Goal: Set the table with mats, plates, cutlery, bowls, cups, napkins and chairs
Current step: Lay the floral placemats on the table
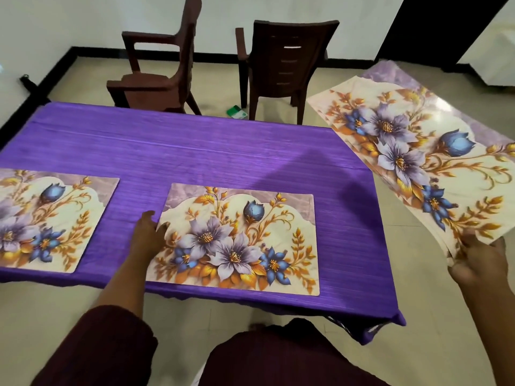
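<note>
Glossy floral mat point(239, 238), purple-gold

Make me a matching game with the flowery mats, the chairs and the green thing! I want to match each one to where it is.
Things:
1. stack of floral mats
2. middle floral mat
3. brown plastic chairs
4. small green object

Places:
A. on the floor by a chair leg
B. flat on the purple tablecloth, left hand touching its edge
C. held up off the table by the right hand
D. standing beyond the far side of the table

Pairs: 1-C, 2-B, 3-D, 4-A
</note>
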`<action>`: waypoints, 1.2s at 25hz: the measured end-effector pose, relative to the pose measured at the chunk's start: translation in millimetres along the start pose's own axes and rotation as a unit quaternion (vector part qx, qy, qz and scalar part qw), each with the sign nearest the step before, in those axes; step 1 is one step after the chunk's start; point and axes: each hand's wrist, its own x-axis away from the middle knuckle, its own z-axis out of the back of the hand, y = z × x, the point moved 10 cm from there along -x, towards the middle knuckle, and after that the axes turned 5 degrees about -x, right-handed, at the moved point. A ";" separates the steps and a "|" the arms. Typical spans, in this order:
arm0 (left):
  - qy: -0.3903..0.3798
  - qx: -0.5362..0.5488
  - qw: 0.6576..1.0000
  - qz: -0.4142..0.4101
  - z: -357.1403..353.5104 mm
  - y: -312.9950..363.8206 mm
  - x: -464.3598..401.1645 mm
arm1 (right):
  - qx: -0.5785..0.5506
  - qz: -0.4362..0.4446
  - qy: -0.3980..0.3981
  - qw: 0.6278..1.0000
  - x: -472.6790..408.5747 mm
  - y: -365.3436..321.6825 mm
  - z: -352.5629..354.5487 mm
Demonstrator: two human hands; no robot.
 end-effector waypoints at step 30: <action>-0.136 -0.253 0.956 -0.057 -108.6 39.9 124.2 | 0.090 -0.010 -0.066 0.994 49.0 39.3 -111.9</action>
